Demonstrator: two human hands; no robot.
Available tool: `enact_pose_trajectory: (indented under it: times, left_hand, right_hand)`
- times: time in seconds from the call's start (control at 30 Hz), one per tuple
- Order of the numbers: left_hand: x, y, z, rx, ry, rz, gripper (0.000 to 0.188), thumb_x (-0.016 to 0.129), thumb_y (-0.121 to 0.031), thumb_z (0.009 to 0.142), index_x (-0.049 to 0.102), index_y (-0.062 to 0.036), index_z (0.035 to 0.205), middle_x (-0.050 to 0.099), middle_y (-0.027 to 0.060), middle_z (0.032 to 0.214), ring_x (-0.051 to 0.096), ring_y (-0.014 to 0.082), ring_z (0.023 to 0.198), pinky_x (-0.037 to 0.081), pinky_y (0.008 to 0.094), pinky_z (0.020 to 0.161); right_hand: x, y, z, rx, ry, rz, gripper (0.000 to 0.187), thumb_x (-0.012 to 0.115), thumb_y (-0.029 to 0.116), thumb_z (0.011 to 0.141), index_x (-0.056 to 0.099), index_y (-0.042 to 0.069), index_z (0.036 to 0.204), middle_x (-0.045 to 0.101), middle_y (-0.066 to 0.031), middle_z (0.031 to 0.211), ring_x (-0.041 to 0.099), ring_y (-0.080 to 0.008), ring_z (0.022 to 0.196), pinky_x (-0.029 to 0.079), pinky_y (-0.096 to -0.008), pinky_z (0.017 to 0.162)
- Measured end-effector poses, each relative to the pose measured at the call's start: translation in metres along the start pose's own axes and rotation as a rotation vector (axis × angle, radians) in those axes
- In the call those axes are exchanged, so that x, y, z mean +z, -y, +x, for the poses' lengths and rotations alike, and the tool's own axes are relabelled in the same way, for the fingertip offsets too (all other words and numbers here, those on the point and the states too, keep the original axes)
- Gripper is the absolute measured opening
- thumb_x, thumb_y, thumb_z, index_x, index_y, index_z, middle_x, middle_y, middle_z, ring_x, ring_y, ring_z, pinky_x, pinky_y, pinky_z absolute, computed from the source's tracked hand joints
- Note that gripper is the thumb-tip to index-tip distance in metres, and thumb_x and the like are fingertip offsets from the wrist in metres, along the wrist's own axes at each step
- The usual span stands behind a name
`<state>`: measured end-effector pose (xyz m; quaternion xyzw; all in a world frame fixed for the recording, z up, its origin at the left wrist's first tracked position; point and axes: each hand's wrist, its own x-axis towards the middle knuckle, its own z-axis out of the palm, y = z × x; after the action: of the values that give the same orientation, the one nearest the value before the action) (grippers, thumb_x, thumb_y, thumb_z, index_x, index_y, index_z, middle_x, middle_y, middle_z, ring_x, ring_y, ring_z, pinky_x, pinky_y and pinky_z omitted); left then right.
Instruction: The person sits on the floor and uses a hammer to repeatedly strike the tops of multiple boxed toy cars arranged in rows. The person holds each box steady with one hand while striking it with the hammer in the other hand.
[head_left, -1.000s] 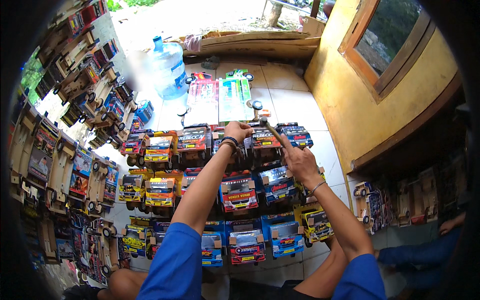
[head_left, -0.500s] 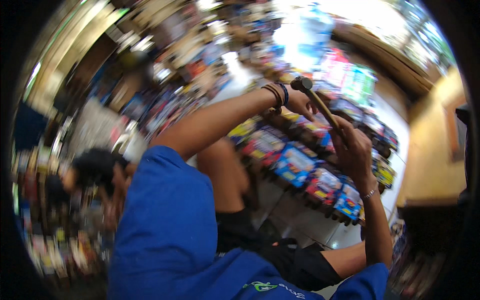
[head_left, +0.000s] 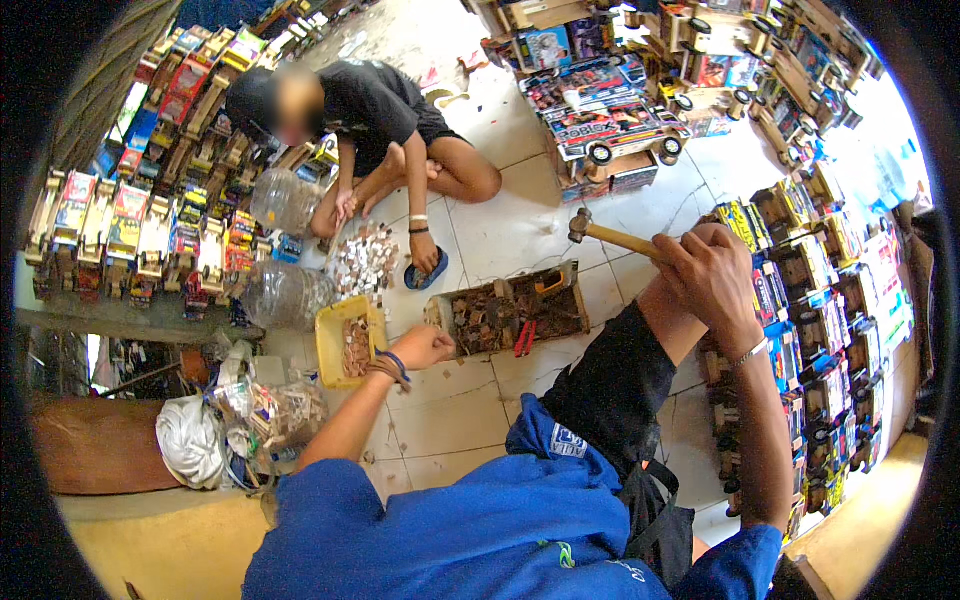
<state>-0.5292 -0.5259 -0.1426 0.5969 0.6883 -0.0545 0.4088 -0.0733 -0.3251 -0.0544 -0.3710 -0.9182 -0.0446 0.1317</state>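
Note:
My right hand (head_left: 705, 275), raised over my bent knee, grips a hammer (head_left: 622, 240) by its wooden handle, the metal head pointing left. My left hand (head_left: 424, 347) is over the floor between a yellow basin (head_left: 325, 350) and a wooden box (head_left: 476, 354). Its fingers are curled in; whether anything small is in them I cannot make out. Brown bits lie in the basin. The box has compartments with small brown pieces, and red-handled pliers (head_left: 525, 338) rest at its near side.
Another person (head_left: 375, 110) sits cross-legged at far left, one hand at a blue container (head_left: 426, 268) beside scattered small pieces (head_left: 365, 258). Rows of wooden toy trucks (head_left: 800, 330) stand at right, more toy trucks (head_left: 130, 220) at left. Clear plastic jars (head_left: 290, 295) lie nearby.
My view has swung left. My left hand has moved away from the hammer, down beside the basin and box. My right hand still holds the hammer.

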Motion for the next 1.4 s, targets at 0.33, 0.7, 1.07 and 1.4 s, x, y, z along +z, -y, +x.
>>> enact_pose_trajectory:
  times: [0.33, 0.7, 1.07, 1.4]
  left_hand:
    - [0.178, 0.12, 0.178, -0.248, -0.184, 0.072, 0.057, 0.071, -0.027, 0.087, 0.055, -0.0033, 0.137, 0.066, 0.0233, 0.126, 0.066, 0.0387, 0.111, 0.056, 0.0463, 0.093]
    - [0.213, 0.152, 0.204, -0.234, -0.156, 0.014, 0.035, 0.064, -0.014, 0.085, 0.068, 0.0017, 0.116, 0.069, 0.0268, 0.116, 0.069, 0.0405, 0.104, 0.056, 0.048, 0.09]
    - [0.208, 0.154, 0.24, -0.402, 0.258, 0.058, 0.034, 0.067, -0.021, 0.089, 0.07, 0.0066, 0.109, 0.067, 0.0308, 0.118, 0.068, 0.0391, 0.106, 0.058, 0.0463, 0.089]
    - [0.195, 0.101, 0.19, -0.317, -0.204, -0.014, 0.028, 0.067, -0.015, 0.085, 0.072, 0.0049, 0.103, 0.067, 0.0319, 0.117, 0.067, 0.0398, 0.11, 0.057, 0.0469, 0.09]
  right_hand:
    - [0.016, 0.012, 0.0, 0.033, 0.008, -0.024, 0.034, 0.06, 0.027, 0.095, 0.06, 0.019, 0.129, 0.063, -0.005, 0.092, 0.064, -0.0255, 0.088, 0.046, -0.0414, 0.086]
    - [0.013, 0.016, 0.0, 0.107, 0.037, -0.063, 0.04, 0.061, 0.027, 0.093, 0.06, 0.022, 0.133, 0.063, -0.0044, 0.094, 0.064, -0.0252, 0.086, 0.046, -0.042, 0.086]
    - [0.013, 0.018, -0.004, 0.104, 0.027, -0.037, 0.044, 0.063, 0.023, 0.092, 0.058, 0.02, 0.136, 0.063, -0.004, 0.097, 0.064, -0.0242, 0.088, 0.045, -0.0416, 0.086]
    - [0.018, 0.018, -0.005, 0.11, -0.009, -0.028, 0.042, 0.061, 0.019, 0.092, 0.059, 0.02, 0.134, 0.063, -0.0031, 0.095, 0.064, -0.024, 0.088, 0.044, -0.0465, 0.088]
